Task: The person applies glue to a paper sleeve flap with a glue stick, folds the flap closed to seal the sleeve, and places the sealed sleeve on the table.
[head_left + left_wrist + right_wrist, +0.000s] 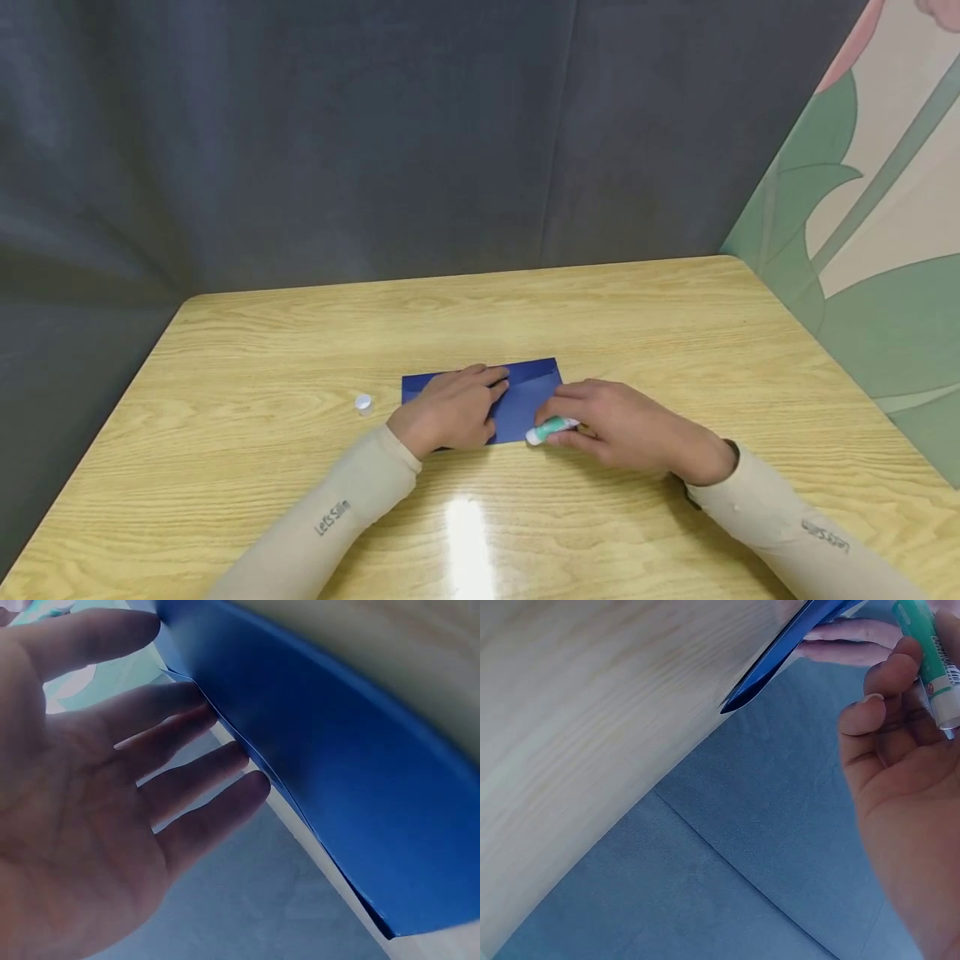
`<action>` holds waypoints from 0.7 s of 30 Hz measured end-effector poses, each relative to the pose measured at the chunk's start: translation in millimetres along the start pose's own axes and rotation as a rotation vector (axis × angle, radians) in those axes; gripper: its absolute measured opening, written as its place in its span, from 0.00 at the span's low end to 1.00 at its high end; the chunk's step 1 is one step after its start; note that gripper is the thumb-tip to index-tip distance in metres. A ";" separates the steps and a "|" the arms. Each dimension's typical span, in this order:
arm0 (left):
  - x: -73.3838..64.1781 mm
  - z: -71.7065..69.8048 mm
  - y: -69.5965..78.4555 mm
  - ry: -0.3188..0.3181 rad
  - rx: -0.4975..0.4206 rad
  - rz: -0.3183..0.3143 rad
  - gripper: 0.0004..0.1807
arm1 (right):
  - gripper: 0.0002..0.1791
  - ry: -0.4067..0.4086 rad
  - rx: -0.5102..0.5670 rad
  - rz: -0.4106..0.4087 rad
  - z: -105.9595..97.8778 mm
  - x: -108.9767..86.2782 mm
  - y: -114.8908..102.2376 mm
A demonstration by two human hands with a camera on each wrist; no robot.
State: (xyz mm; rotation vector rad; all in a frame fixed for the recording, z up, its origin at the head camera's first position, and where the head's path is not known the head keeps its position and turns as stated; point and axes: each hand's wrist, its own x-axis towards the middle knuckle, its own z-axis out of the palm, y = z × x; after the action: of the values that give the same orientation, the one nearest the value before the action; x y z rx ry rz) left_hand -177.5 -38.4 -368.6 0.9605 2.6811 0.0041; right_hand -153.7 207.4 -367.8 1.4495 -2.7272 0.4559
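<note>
A blue paper envelope (pixel 522 407) lies flat on the table, its flap side along the far edge. My left hand (pixel 453 408) rests across its left half with fingers extended; the left wrist view shows straight, spread fingers touching the envelope (pixel 322 772). At the envelope's near right corner, my right hand (pixel 630 425) grips a green and white glue stick (pixel 555 428), one white end pointing left. In the right wrist view the curled fingers hold the glue stick (pixel 928 649), with a barcode showing on its label.
A small white cap (pixel 363 404) stands on the wooden table (pixel 262 358), left of the envelope. A dark curtain (pixel 375 150) hangs behind the table. Along the right side is a wall with painted leaves (pixel 817 133).
</note>
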 end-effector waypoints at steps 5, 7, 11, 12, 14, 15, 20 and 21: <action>4.5 0.1 2.4 0.032 -0.051 -0.018 0.31 | 0.08 0.006 -0.001 -0.009 0.2 0.7 0.4; 7.2 -0.3 3.4 0.052 -0.044 -0.023 0.31 | 0.08 0.004 0.001 -0.009 0.1 1.0 0.5; 11.4 -2.1 6.2 0.060 -0.008 -0.047 0.29 | 0.08 0.001 0.003 -0.009 0.7 1.8 0.3; 12.2 -2.6 7.3 0.059 0.002 -0.052 0.28 | 0.08 0.003 0.004 -0.010 0.8 1.9 0.3; 13.8 -3.8 10.1 0.050 0.027 -0.059 0.28 | 0.08 0.006 0.003 -0.012 1.3 1.8 0.3; 14.6 -4.2 11.8 0.050 0.037 -0.060 0.28 | 0.07 0.008 0.004 -0.013 1.5 1.6 0.3; 20.4 -4.7 19.3 0.062 0.075 -0.050 0.27 | 0.07 0.016 0.017 -0.017 2.7 0.5 0.1; 21.8 -4.5 20.4 0.067 0.074 -0.050 0.27 | 0.06 0.018 0.021 -0.017 3.0 0.3 0.0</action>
State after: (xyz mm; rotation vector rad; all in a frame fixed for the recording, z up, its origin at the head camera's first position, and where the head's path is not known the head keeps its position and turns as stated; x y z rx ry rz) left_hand -182.0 -8.6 -368.1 0.9307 2.7833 -0.0749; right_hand -153.5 206.4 -370.6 1.4645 -2.7023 0.4965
